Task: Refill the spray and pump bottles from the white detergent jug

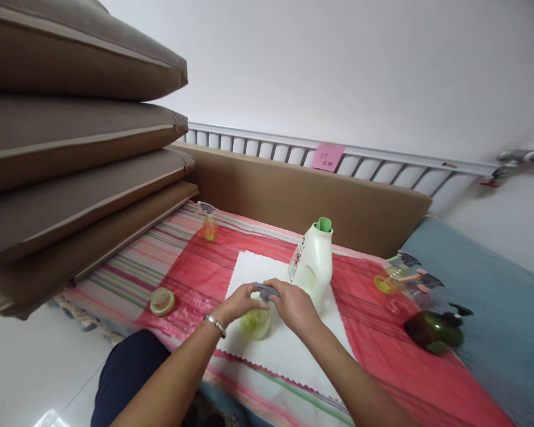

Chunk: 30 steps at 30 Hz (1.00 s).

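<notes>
A clear spray bottle with yellow-green liquid stands on the white cloth, directly in front of me. My left hand is closed at the bottle's top, its fingers and thumb bent around the grey spray head. From the other side my right hand grips the same spray head. The fingers cover the neck, so how the head sits on it is hidden. Just behind my right hand is a large pale green jug with its green spout uncapped.
A pale green round cap lies at left on the red cloth. An amber spray bottle stands farther back. At right are other spray bottles and a dark green pump bottle. Stacked brown cushions rise at left.
</notes>
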Each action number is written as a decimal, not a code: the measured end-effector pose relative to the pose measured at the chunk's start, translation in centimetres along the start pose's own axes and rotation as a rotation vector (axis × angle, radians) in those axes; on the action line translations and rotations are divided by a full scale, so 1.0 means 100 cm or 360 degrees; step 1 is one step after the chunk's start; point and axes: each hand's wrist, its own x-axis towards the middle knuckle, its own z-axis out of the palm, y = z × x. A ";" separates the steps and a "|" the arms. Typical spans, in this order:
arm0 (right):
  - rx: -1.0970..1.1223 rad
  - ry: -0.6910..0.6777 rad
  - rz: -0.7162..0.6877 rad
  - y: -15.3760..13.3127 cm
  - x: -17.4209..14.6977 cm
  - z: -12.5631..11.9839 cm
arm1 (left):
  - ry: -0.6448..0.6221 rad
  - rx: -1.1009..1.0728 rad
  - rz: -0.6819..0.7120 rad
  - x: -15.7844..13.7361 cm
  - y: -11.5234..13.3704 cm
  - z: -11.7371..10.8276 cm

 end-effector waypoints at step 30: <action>0.0030 0.0024 0.0015 -0.004 -0.001 0.003 | 0.0234 0.0141 0.0021 -0.005 0.002 0.006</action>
